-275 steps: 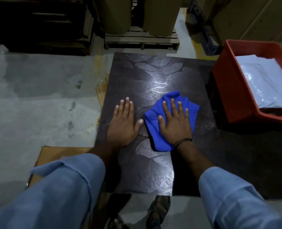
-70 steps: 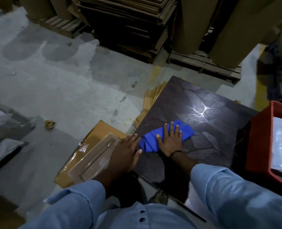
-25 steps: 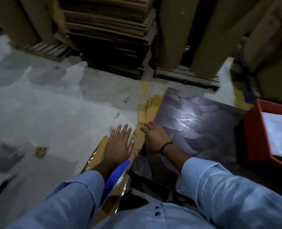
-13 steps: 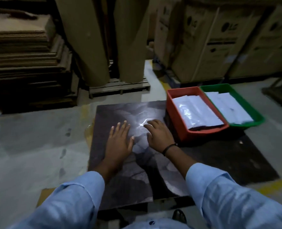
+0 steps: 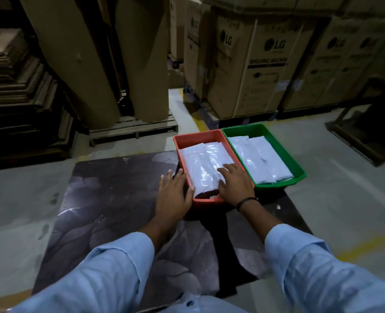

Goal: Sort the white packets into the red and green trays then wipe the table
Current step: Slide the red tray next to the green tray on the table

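The red tray [image 5: 198, 136] and the green tray [image 5: 279, 148] stand side by side at the far right of the dark low table [image 5: 110, 199]. White packets [image 5: 204, 163] fill the red tray, and more white packets [image 5: 258, 159] lie in the green one. My left hand [image 5: 174, 195] is flat at the red tray's near left corner, its thumb against the rim. My right hand [image 5: 234, 181] lies over the red tray's near right part, fingers spread on the packets. The blue cloth is out of sight.
Large cardboard boxes [image 5: 250, 64] stand behind the trays. Tall brown rolls [image 5: 110, 59] rest on a wooden pallet [image 5: 132, 127] beyond the table. Stacked flat cardboard [image 5: 13, 86] is at the far left. Grey concrete floor surrounds the table.
Both hands have left the table's middle and moved right to the red tray. The view has swung right, and the blue cloth seen earlier is gone from view.
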The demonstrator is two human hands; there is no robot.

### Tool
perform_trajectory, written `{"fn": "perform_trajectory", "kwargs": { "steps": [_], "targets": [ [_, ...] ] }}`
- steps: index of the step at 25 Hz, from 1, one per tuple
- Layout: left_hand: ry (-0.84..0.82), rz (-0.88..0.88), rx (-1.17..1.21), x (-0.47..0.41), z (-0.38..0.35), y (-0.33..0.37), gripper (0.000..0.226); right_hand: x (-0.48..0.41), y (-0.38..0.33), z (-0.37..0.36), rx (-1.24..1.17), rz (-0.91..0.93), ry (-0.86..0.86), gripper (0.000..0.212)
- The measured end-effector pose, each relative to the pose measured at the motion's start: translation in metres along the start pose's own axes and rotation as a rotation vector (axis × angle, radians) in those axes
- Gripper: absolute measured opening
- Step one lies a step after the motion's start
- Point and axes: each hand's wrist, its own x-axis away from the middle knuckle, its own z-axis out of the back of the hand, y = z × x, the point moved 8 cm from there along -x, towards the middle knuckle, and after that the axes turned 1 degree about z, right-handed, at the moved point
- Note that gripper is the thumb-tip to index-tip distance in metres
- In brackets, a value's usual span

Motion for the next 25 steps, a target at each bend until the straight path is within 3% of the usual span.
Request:
{"fn": "perform_trajectory", "kwargs": {
  "steps": [6,10,15,20,25],
  "targets": [
    [-0.063,0.148,-0.061,-0.023,-0.029,0.021,0.058,-0.014,0.071,-0.011,0.126,-0.075,-0.114,0.037],
    [-0.104,0.145,-0.161,-0.020,-0.035,0.024,0.058,-0.018,0.078,-0.018,0.159,-0.058,-0.097,0.029],
    [-0.141,0.166,-0.189,-0.020,-0.030,0.009,0.064,-0.022,0.067,-0.022,0.078,-0.074,-0.052,0.027],
    [-0.080,0.260,-0.029,-0.009,0.000,-0.027,0.062,-0.032,0.035,-0.032,-0.137,-0.071,-0.056,0.026],
    [-0.108,0.257,-0.186,0.001,0.022,-0.073,0.060,-0.039,-0.019,-0.049,-0.102,-0.002,-0.097,0.025]
  ]
}}
